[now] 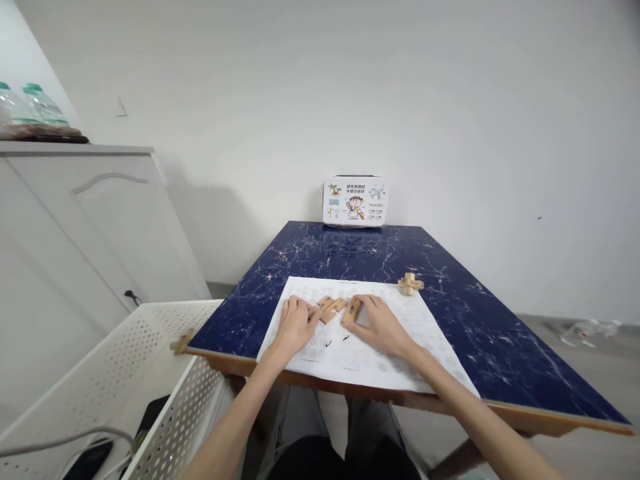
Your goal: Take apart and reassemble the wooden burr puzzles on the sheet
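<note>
My right hand (381, 325) grips a slotted wooden puzzle piece (351, 311) between thumb and fingers, over the printed sheet. On the left of the sheet, my left hand (296, 325) has its fingers curled, thumb and fingertips closed on a small wooden block (313, 311), mostly hidden by them. Between the hands lie several notched wooden pieces (330, 309), side by side and slanted. The white printed paper (320, 357) lies beneath everything, with two small dark marks near its middle. An assembled wooden cross puzzle (410, 284) rests at the paper's upper right corner.
The blue marbled table (465, 320) has a wooden edge along the front. A white cartoon-printed case (355, 201) stands at the back against the wall. To the left, a white perforated basket (185, 407) holds cables and dark items. Another wooden puzzle (183, 342) is by the table's left corner.
</note>
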Motion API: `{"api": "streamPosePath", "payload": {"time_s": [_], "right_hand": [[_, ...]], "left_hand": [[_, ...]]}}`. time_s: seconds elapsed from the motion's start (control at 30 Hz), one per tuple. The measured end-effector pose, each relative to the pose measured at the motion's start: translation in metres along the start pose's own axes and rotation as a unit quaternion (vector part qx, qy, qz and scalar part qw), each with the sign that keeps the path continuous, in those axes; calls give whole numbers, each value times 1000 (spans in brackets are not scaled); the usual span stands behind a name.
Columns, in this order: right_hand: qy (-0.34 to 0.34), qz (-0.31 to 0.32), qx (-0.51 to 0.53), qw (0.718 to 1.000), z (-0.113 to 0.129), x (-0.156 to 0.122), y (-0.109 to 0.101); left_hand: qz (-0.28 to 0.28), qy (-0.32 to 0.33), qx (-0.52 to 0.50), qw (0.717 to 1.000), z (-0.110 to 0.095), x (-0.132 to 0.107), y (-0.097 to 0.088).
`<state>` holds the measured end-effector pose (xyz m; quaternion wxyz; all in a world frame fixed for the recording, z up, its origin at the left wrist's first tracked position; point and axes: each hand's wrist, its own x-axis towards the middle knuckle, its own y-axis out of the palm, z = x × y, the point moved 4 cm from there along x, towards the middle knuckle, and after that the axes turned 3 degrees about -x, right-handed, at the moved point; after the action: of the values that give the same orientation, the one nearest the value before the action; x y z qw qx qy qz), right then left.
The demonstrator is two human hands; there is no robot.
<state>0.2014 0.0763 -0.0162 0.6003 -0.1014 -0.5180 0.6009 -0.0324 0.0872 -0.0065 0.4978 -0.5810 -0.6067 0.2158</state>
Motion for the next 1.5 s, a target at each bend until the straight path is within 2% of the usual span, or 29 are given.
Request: {"api": "streamPosePath", "payload": {"time_s": [0.13,0.23,0.33,0.4,0.5,0.6,0.7,0.83,1.2,1.5], "right_hand": [[1,-8,21,1000,0,-1,-1],[13,-26,57,998,1,-1,-8],[0,-59,116,992,11,1,-20],[-18,-79,156,984,22,2,-29],[-44,-81,202,975,41,2,-38],[-62,-65,229,969,55,0,-39],[-69,-53,242,966,58,-1,-37],[-77,-44,259,962,57,-1,-35],[-80,11,256,963,54,-7,-40],[-100,33,230,967,64,-10,-45]], "left_hand": [[30,-21,2,999,5,10,-4],[42,-16,-60,997,5,12,-14],[58,-17,-172,983,0,8,-26],[84,-23,-291,953,-6,2,-31],[146,-49,-459,875,-17,-8,-31],[183,-71,-553,809,-23,-16,-28],[194,-83,-596,774,-24,-19,-26],[199,-92,-624,750,-21,-21,-27],[229,-96,-634,732,-23,-22,-25],[246,-70,-575,777,-37,-25,-32]]}}
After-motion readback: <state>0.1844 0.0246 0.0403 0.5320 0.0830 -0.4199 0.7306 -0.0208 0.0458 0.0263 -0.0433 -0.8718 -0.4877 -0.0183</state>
